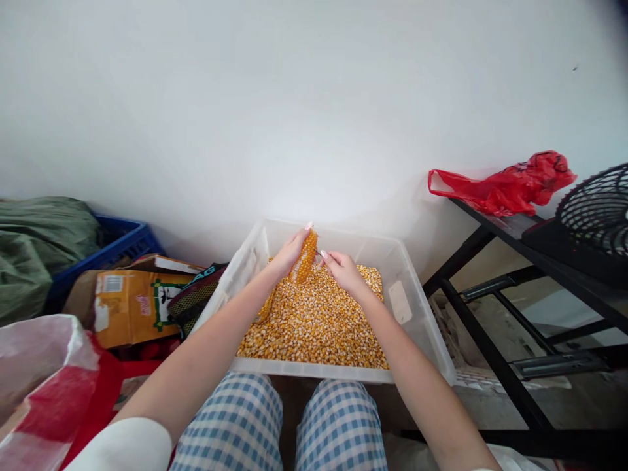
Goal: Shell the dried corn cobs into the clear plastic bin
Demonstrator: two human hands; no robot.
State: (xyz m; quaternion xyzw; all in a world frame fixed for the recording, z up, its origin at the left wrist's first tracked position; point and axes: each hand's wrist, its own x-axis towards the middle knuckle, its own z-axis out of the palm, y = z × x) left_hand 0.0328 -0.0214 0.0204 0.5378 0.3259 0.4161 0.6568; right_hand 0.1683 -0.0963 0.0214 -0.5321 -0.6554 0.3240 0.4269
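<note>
My left hand (289, 253) is closed around an ear of dried corn (305, 259), held tilted above a translucent plastic bin (417, 288). Some rows on the ear look stripped of kernels. My right hand (345, 270) pinches a thin, dark, pointed tool (318, 252) whose tip reaches the ear's right side; its handle is hidden by the fingers. Loose yellow kernels (314, 327) cover the bin's bottom in a thick layer. Another ear of corn (265, 308) lies at the bin's left, partly behind my left forearm.
On the right stands a black metal-framed table (490, 353) with a red plastic bag (515, 186) and a black fan (598, 212). At left are a blue crate (122, 245), an orange cardboard box (128, 307) and a red-and-white sack (63, 399). A white wall (294, 111) rises behind the bin.
</note>
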